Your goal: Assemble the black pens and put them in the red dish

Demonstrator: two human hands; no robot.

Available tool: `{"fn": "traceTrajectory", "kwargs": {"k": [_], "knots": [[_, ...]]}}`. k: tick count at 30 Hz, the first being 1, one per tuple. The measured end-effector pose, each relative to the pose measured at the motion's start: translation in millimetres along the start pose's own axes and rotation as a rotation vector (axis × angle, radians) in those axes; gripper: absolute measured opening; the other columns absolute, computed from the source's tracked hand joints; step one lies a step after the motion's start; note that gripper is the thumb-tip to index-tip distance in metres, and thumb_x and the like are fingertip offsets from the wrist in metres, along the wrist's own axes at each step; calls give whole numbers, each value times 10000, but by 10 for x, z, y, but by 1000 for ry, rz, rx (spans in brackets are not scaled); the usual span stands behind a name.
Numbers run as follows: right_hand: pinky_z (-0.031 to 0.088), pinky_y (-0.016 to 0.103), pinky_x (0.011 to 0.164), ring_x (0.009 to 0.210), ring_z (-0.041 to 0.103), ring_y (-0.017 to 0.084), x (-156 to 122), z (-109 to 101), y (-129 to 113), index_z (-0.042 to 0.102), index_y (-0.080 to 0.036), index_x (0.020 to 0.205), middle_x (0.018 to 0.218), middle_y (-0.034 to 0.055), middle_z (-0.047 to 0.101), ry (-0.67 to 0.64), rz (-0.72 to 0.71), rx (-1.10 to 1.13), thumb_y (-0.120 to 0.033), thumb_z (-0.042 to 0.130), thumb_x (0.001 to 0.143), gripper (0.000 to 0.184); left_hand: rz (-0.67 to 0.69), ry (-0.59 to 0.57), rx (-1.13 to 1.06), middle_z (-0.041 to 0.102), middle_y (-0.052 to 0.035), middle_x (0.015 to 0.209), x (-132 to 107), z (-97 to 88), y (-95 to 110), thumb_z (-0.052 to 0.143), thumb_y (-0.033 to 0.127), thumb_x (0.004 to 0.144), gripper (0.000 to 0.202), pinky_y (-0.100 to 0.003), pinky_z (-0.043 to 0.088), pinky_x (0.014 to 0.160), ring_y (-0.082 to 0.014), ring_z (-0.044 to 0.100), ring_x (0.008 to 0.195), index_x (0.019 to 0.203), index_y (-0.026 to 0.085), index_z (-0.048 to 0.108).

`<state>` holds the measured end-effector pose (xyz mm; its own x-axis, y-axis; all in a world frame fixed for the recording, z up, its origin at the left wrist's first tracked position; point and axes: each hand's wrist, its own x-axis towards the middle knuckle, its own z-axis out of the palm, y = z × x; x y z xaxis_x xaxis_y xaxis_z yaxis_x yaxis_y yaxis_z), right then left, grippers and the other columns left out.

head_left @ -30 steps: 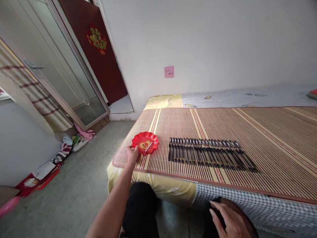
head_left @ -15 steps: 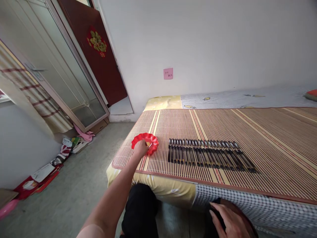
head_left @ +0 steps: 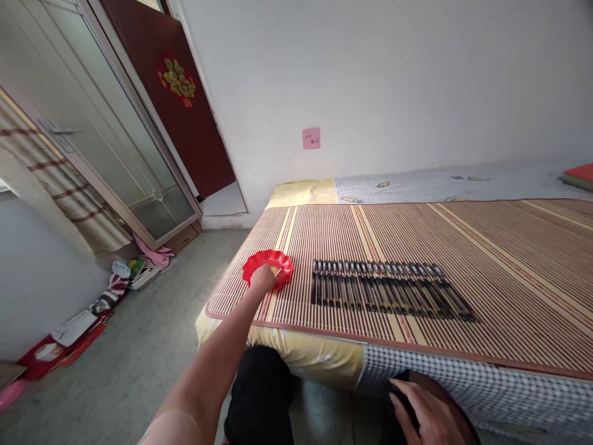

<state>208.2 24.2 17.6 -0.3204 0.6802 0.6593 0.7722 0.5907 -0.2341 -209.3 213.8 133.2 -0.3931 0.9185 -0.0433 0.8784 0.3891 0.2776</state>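
Observation:
A red plate (head_left: 250, 262) with a wavy rim lies near the left end of a striped bamboo mat. My left hand (head_left: 262, 278) reaches into it from the front, its fingers curled down and mostly hidden behind the back of the hand. A thin pale stick-like shape shows at the fingertips, too small to name. Right of the plate, several black pens (head_left: 370, 285) with see-through barrels lie side by side in a long row. My right hand (head_left: 428, 411) rests over my right knee, below the bed's edge, holding nothing, fingers apart.
The bamboo mat (head_left: 315, 232) covers a bed whose patterned sheet (head_left: 319, 355) hangs over the front edge. A pink note (head_left: 311, 138) is stuck to the wall. Boxes and cloths lie along the left wall, beside a glazed door (head_left: 120, 123). A red cushion (head_left: 579, 175) lies far right.
The whole view has shifted slightly, so everything sits a little further left. My left hand stays in the red plate, and my right hand stays over the knee.

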Motion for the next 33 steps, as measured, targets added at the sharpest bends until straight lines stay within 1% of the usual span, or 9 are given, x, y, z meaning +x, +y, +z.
{"fn": "traceTrajectory", "kwargs": {"k": [4, 7, 11, 14, 17, 20, 24, 28, 33], "knots": [[582, 353, 708, 820, 777, 233, 12, 12, 18, 651, -217, 1115, 921, 60, 790, 6, -6, 7, -396, 447, 1064, 277, -37, 27, -67, 763, -183, 938, -22, -51, 22, 738, 252, 789, 97, -380, 489, 824, -345, 729, 986, 833, 172, 706], [580, 339, 703, 808, 775, 218, 29, 11, 10, 653, -218, 1107, 905, 48, 787, 15, -10, 10, -393, 445, 1068, 274, -36, 101, -156, 746, -142, 875, -105, -152, 52, 732, 223, 773, 77, -370, 489, 806, -329, 722, 959, 773, 191, 662], [574, 333, 702, 787, 769, 216, 45, 0, -24, 659, -222, 1094, 881, 49, 780, 38, 1, 32, -385, 451, 1070, 265, 19, 231, -341, 719, -90, 830, -480, -217, 39, 610, 272, 873, 85, -339, 491, 746, -268, 707, 857, 820, 208, 594], [573, 340, 707, 784, 766, 224, 47, -3, -37, 663, -223, 1085, 874, 54, 777, 39, 10, 48, -382, 468, 1065, 252, 76, 261, -506, 694, -38, 767, -940, -99, -58, 529, 337, 920, 136, -303, 496, 685, -211, 690, 732, 840, 229, 549], [574, 345, 718, 786, 763, 226, 42, 1, -35, 666, -220, 1086, 884, 58, 777, 40, 15, 54, -383, 476, 1062, 251, 84, 260, -618, 677, -28, 765, -1354, 103, -232, 525, 344, 898, 135, -288, 509, 667, -198, 682, 722, 811, 241, 523], [571, 351, 723, 789, 763, 229, 37, 6, -31, 670, -218, 1093, 893, 63, 779, 53, 17, 53, -397, 476, 1062, 266, 42, 234, -647, 648, -12, 696, -1556, 262, -436, 566, 289, 840, 108, -279, 487, 606, -193, 652, 654, 754, 246, 516], [568, 346, 719, 790, 767, 226, 31, 10, -33, 668, -223, 1085, 891, 58, 782, 48, 12, 55, -405, 476, 1063, 266, -30, 197, -593, 584, 38, 563, -1498, 327, -620, 601, 192, 786, 111, -259, 402, 535, -177, 598, 527, 734, 244, 519], [572, 343, 724, 801, 768, 223, 22, 17, -29, 667, -218, 1092, 905, 59, 784, 55, 5, 46, -397, 474, 1064, 265, -83, 169, -520, 567, 61, 526, -1286, 307, -625, 599, 140, 796, 165, -257, 373, 531, -154, 563, 448, 725, 244, 492], [576, 332, 715, 790, 766, 211, 36, 6, -21, 669, -215, 1090, 892, 49, 781, 59, -11, 43, -386, 475, 1064, 259, -130, 199, -425, 620, 16, 570, -1038, 293, -526, 649, 135, 782, 239, -281, 389, 621, -203, 651, 627, 658, 244, 476]]}}
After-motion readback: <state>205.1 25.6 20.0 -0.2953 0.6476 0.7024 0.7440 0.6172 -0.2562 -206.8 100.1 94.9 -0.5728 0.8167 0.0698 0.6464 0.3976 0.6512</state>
